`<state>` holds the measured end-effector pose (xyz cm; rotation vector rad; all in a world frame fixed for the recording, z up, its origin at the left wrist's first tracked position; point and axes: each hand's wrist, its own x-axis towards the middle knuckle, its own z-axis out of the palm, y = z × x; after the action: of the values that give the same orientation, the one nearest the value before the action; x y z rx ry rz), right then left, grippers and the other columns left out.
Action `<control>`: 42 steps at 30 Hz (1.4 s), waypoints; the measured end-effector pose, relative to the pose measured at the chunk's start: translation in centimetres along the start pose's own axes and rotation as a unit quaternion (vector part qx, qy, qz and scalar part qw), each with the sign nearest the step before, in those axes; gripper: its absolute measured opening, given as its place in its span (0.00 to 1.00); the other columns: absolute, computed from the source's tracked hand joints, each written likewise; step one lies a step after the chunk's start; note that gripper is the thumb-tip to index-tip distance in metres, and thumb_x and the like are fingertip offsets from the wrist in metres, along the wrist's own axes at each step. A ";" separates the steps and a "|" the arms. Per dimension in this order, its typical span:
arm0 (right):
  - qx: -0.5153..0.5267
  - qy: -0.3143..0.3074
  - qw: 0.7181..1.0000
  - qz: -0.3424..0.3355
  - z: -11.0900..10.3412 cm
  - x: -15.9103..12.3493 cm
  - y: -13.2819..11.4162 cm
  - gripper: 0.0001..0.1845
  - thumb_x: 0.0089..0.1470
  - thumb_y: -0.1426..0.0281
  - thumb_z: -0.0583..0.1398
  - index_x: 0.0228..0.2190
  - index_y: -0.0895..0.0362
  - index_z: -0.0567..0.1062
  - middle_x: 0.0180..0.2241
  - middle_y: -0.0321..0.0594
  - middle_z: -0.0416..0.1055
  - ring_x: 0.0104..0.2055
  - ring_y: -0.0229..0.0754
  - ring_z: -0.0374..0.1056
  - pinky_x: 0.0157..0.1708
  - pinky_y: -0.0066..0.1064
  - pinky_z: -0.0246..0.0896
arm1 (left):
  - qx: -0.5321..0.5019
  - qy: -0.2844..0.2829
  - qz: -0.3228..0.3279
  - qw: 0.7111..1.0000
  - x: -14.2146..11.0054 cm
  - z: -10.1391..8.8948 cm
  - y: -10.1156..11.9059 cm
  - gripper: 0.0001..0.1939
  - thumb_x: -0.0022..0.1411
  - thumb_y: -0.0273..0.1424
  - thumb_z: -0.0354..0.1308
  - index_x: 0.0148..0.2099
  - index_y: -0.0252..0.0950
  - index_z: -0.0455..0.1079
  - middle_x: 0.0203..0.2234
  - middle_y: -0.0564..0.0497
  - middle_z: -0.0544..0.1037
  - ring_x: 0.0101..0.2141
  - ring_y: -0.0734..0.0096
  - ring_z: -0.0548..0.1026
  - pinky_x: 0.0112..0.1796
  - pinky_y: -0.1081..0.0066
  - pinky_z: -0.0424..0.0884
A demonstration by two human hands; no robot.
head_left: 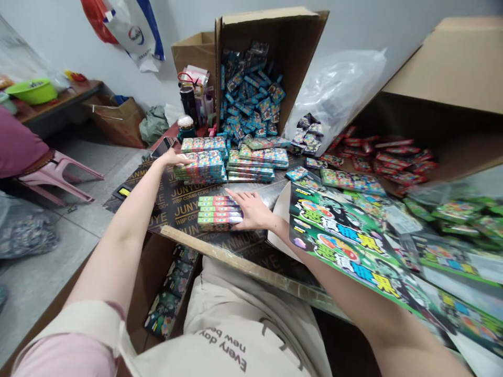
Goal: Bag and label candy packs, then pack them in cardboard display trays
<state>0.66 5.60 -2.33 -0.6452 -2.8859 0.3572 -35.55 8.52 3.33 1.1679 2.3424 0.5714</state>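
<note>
Touching the left stack of blue packets (205, 163) with the left hand (176, 158), laid partly extended over the top; cannot tell whether gripping. Contacts the right end of a row of narrow packs (218, 209), at near centre of the tabletop (173, 204), with the right hand (251, 209), spread wide without grasp. Includes a carton (293, 63) of loose packets (253, 99) at far centre and green printed panels (334, 220) at right

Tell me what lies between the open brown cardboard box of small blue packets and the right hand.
In the head view, a stack of flat, multicoloured, blue-edged packs stands between the box and the right hand, on the dark printed tabletop.
</note>
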 end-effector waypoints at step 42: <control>-0.059 -0.001 0.998 -0.016 -0.4 1.5 0.9 0.63 0.33 0.38 0.63 0.65 0.51 0.51 0.63 0.59 0.50 0.63 0.68 0.48 0.58 0.60 0.33 | -0.604 -0.013 0.022 0.797 -16.7 14.8 -2.6 0.39 0.61 0.59 0.40 0.68 0.45 0.50 0.67 0.54 0.52 0.67 0.62 0.47 0.64 0.63 0.49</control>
<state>-0.23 7.11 -2.04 -0.6148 -2.9331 0.1834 -19.89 -4.20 -6.56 0.5476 1.3387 1.6826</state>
